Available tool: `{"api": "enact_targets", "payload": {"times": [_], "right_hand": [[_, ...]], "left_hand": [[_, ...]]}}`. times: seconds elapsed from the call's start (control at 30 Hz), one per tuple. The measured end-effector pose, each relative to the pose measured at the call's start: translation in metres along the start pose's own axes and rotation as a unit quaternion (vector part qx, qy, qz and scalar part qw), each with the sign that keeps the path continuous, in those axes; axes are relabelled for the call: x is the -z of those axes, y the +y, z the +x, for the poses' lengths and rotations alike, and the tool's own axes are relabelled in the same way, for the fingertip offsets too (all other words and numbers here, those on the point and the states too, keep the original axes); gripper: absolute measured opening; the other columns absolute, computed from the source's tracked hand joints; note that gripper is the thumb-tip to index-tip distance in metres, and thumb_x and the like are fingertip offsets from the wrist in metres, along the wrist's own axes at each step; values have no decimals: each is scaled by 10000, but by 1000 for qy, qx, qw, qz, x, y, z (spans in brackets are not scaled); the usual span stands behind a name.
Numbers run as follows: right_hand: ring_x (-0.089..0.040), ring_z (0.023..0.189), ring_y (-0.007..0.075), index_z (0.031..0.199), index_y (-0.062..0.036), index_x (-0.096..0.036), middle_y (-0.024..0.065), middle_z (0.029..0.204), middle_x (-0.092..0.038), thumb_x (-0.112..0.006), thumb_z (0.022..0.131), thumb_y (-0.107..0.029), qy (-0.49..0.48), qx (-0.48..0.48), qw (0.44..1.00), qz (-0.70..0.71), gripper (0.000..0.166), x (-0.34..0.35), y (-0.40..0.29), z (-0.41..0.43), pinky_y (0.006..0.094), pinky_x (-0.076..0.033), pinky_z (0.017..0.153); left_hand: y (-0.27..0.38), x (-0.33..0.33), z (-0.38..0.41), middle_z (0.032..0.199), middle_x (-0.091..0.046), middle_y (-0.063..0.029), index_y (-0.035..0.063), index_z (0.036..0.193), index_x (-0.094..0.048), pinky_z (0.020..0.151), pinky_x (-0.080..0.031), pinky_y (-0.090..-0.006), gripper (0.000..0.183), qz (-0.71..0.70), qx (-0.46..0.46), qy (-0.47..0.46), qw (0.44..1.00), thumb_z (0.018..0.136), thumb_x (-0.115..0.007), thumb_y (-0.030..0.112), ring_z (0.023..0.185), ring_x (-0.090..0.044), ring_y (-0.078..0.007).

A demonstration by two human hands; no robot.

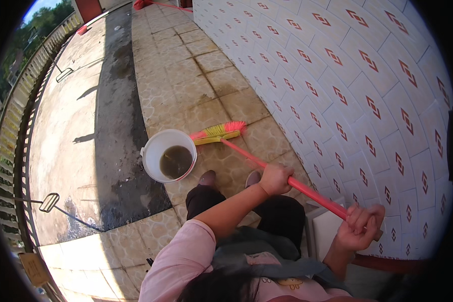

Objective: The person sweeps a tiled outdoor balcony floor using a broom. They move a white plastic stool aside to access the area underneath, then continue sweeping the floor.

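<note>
Both my hands hold the red handle (317, 198) of a broom. My left hand (276, 179) wraps it partway down. At the upper end, my right hand (362, 226) is closed around it. The broom's yellow plastic head (217, 137) carries pink and yellow bristles (226, 128) and lies over the tiled floor ahead of my feet. Just left of the head stands a white plastic bucket (151, 158) with murky brown water (176, 161) in it. Whether the broom head touches the bucket cannot be told, since the rim covers its left end.
A patterned tile wall (339, 98) rises close on the right. Stained floor tiles (196, 81) run ahead, beside a dark wet concrete strip (115, 151). Along the left is a balustrade (7, 162). A cardboard box (34, 268) is at lower left, and a red basin (82, 30) lies far off.
</note>
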State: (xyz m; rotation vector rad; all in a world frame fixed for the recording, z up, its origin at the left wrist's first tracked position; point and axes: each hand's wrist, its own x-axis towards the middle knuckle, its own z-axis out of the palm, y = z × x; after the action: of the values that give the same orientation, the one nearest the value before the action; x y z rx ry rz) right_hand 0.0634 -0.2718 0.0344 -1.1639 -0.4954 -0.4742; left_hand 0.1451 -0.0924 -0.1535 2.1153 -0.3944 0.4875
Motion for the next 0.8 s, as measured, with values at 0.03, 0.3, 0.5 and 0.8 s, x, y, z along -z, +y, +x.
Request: {"api": "enact_targets", "payload": {"times": [0.03,0.3,0.5,0.8], "right_hand": [[-251,401,82,909,38,-447,-20,473,-299,-364,869,-102,-21,-14,1000,-3,167,-1,16,-9,278,-309,488],[-291,394,102,894,48,-500,-7,468,-316,-377,855,-107,-97,17,994,-57,202,-6,-16,-17,313,-373,515],[-229,389,83,903,-2,-448,-29,452,-260,-374,877,-127,15,31,996,-80,148,-4,-42,-32,298,-332,513],[-305,441,102,915,33,-488,-10,507,-328,-372,860,-99,-107,32,990,-90,185,-15,4,-28,317,-355,544]], "left_hand": [[-17,2,3,604,-555,-107,105,630,-544,543,-449,-439,134,42,15,-8,999,629,-668,158,602,-570,-331],[7,16,-5,597,-552,-124,75,605,-528,553,-450,-444,147,4,3,-18,1000,615,-661,138,606,-562,-349],[36,-12,-19,605,-557,-105,99,613,-532,544,-447,-443,134,-35,-23,-33,999,634,-655,150,620,-577,-332],[-23,-1,14,600,-538,-127,73,604,-515,578,-449,-446,132,-3,-41,-29,999,603,-644,100,627,-562,-350]]}}
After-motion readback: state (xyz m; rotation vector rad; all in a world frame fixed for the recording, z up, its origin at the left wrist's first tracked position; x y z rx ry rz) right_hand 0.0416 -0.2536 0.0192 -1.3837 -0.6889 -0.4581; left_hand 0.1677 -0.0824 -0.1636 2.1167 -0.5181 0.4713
